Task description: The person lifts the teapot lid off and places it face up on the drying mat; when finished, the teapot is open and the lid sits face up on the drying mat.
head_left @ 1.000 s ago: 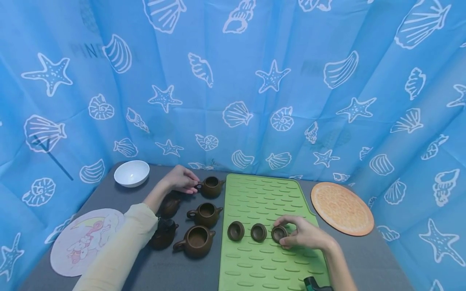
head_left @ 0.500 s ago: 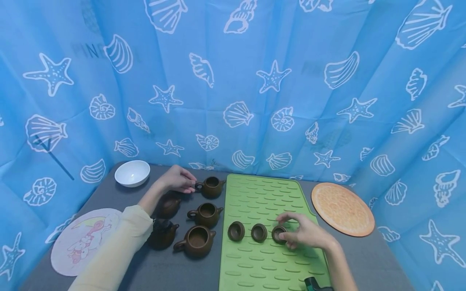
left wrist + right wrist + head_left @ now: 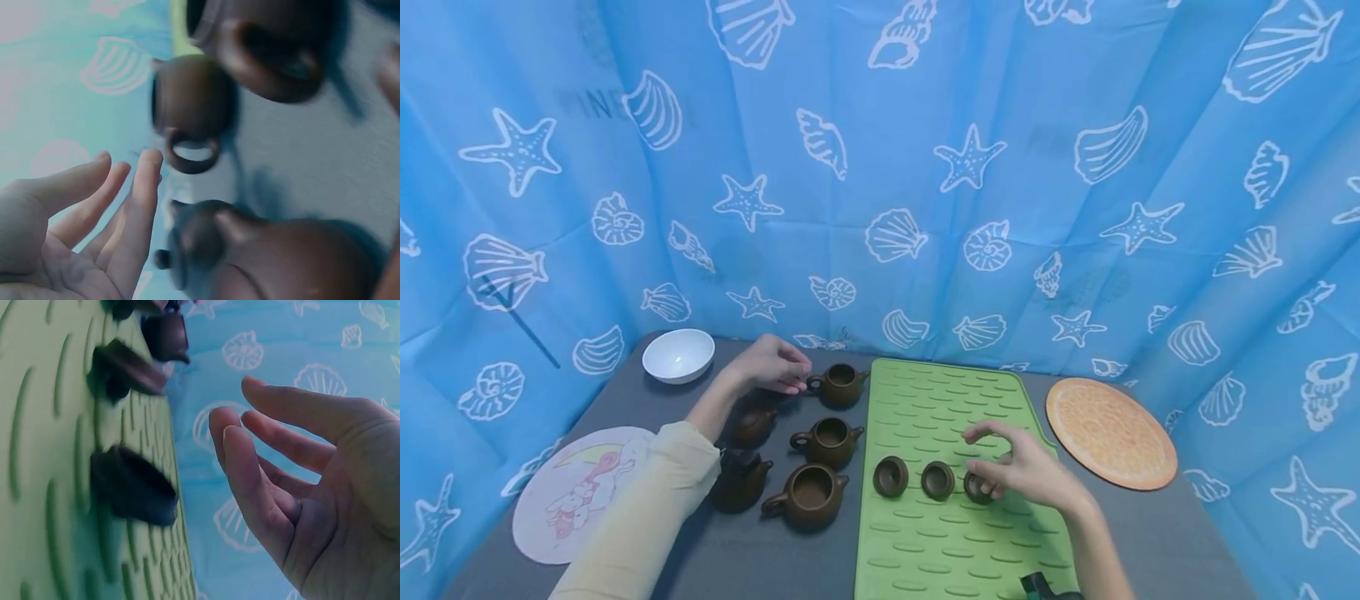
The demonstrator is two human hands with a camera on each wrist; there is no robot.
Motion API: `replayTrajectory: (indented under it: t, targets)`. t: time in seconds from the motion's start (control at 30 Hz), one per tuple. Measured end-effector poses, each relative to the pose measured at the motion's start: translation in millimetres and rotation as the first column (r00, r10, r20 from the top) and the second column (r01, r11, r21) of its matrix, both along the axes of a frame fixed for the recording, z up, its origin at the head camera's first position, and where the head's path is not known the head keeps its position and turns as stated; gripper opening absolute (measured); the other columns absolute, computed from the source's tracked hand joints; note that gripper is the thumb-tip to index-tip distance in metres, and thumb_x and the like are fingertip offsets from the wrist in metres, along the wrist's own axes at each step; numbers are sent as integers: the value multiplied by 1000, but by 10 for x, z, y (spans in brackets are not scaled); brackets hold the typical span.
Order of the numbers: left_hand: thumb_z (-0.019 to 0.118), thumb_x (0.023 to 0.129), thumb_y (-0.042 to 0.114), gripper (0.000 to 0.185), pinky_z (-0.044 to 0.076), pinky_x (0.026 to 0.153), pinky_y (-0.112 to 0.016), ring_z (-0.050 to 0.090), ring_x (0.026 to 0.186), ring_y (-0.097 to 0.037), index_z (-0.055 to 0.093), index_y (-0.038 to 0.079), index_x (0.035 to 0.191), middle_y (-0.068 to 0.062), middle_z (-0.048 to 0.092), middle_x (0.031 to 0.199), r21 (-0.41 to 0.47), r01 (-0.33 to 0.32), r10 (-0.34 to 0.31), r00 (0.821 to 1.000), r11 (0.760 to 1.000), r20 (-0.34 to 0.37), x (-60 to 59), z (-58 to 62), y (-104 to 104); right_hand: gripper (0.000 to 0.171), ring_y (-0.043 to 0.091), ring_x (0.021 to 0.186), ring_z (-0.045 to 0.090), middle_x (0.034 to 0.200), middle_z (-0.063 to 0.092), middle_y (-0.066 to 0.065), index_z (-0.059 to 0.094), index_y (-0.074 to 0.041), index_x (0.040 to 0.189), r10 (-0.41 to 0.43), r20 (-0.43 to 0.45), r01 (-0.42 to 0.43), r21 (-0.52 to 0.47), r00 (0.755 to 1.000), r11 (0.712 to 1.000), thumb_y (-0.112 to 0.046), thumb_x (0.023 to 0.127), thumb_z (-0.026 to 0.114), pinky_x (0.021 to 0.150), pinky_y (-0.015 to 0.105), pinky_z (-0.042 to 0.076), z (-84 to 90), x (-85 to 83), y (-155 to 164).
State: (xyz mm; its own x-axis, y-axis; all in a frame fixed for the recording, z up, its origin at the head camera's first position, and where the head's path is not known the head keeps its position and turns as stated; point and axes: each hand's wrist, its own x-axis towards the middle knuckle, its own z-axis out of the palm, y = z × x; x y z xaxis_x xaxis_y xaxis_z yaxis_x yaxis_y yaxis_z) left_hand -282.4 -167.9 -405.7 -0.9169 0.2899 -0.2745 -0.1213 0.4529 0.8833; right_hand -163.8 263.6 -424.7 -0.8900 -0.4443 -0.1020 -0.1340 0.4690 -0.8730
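We see the rightmost lid (image 3: 976, 492) on the green mat (image 3: 947, 400), partly covered by the right hand (image 3: 1026, 471), whose thumb and fingers stand apart, loosely bent, with nothing in them. The middle lid (image 3: 937, 481) and leftmost lid (image 3: 891, 477) complete a row of three, all hollow side up. Left of the mat we count three open teapots: back teapot (image 3: 840, 386), middle teapot (image 3: 831, 454) and front teapot (image 3: 811, 510). The left hand (image 3: 769, 367) is just beside the back one's handle, relaxed and empty. Further left are two lidded teapots (image 3: 752, 427), the nearer partly hidden by the left sleeve (image 3: 655, 500), which also crosses the pale round mat (image 3: 576, 500). We count one white bowl (image 3: 678, 357) behind and one orange round mat (image 3: 1112, 433) at right, all on the grey desk (image 3: 722, 558) before a blue curtain (image 3: 880, 150)
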Motion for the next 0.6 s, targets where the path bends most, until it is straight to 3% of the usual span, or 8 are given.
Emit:
replayTrajectory:
  t: [0.17,0.27,0.4,0.6]
  targets:
    - [62,110,11,34,69,82,-29,81,96,-23,66,-11,136,-24,75,118,29,0,1,999,1000,-45,10,148,-35,44,30,72,78,141,61,34,61,-1,140,18,-41,-18,-2,999,1000,-18,102,76,64,45,68,125,-40,-247]
    - [62,111,13,37,69,84,-30,81,97,-23,64,-11,139,-30,73,126,30,-10,12,998,999,-67,25,211,-108,40,37,75,79,140,62,32,63,-2,137,32,-65,-33,-4,997,999,-18,103,76,64,45,68,178,-89,-445]
    - [63,111,14,37,69,92,-39,81,99,-24,65,-9,140,-32,72,132,19,-43,45,995,999,-91,52,262,-248,37,39,77,78,137,65,29,65,-3,135,47,-83,-48,-15,995,999,-18,104,75,66,50,68,215,-184,-732]
    - [64,110,16,37,69,93,-40,80,99,-21,66,-8,138,-29,73,131,-17,-77,74,988,997,-133,69,278,-498,35,39,83,80,136,66,28,65,-1,135,102,-96,-107,-45,990,993,-16,104,73,70,53,69,275,-420,-1178]
